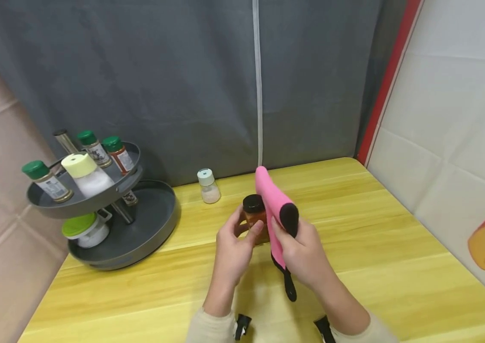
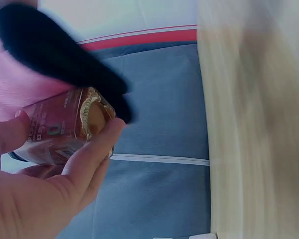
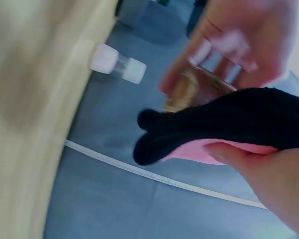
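Jar (image 1: 254, 213), one, black-lidded, reddish contents, labelled; raised over the middle of the tabletop (image 1: 354, 219), base clear of the surface; hands, two, both occupied: left hand (image 1: 234, 245) grasping the jar, thumb on the near side and fingers round the far side; right hand (image 1: 308, 255) grasping a folded cloth (image 1: 273, 197), thumb against its pink face; cloth pink with black edging and a black strip hanging below, standing at the jar's right side and partly covering it, blurred in the wrist views; sleeves (image 1: 212, 326), pale, at both wrists; shaker (image 1: 209, 189), one, pale-capped, clear-bodied, upright on the tabletop behind and left of the jar, well apart from the hands; rack (image 1: 156, 238), one, dark grey, two-tiered, at the left; upper tier: three green-capped bottles (image 1: 55, 187), one yellow-capped shaker (image 1: 92, 180), one dark-topped cylinder (image 1: 65, 142) at the back; lower tier: one pot (image 1: 91, 234), green-lidded, white-bodied, and one further bottle (image 1: 130, 198), its top hidden; curtain (image 1: 191, 95), grey with a white vertical stripe, behind the tabletop; white wall covering (image 1: 448, 119), red-edged, at the right.
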Available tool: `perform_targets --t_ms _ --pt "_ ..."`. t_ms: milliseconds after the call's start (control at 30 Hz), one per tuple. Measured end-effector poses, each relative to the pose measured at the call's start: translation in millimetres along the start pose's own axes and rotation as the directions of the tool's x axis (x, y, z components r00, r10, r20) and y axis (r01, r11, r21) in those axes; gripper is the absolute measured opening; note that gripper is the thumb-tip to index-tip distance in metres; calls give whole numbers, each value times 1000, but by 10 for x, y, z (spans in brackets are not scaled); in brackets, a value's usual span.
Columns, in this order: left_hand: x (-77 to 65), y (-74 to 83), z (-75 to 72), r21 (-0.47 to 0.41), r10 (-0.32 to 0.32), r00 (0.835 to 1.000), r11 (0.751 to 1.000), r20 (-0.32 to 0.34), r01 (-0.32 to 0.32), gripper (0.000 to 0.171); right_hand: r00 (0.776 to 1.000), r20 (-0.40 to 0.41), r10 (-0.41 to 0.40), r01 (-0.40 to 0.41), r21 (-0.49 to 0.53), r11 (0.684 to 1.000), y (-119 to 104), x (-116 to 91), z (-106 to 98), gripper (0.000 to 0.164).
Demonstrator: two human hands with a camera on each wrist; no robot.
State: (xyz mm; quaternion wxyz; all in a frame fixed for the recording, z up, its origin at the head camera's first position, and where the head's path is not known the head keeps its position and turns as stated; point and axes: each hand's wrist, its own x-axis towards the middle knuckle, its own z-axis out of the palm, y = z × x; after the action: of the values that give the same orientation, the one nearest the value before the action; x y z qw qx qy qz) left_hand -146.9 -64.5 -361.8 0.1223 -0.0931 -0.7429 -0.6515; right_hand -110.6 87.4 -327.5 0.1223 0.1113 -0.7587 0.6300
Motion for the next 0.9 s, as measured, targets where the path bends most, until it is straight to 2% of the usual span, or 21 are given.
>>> perform_targets --t_ms 200,300,400,633,767,900 --pt "14 61 -43 -24 -5 998 1000 -58 3 50 985 93 145 -137 -80 987 132 -44 44 20" --pt "14 72 -49 -40 -14 998 999 -53 11 51 968 127 215 -196 -144 970 133 -29 19 23" --pt "9 72 -38 -39 -15 999 999 -31 14 51 958 139 249 -220 -196 956 79 0 -21 24" --pt "-8 22 -6 5 -6 1000 1000 15 6 47 970 138 202 -181 -152 972 -200 11 -129 25" --pt "-21 27 0 -121 -30 999 992 36 34 54 983 111 147 -135 -102 986 -314 -30 -159 26" --pt "-30 89 6 -271 -50 998 961 33 57 57 988 119 97 -98 4 995 -401 -76 -202 30"
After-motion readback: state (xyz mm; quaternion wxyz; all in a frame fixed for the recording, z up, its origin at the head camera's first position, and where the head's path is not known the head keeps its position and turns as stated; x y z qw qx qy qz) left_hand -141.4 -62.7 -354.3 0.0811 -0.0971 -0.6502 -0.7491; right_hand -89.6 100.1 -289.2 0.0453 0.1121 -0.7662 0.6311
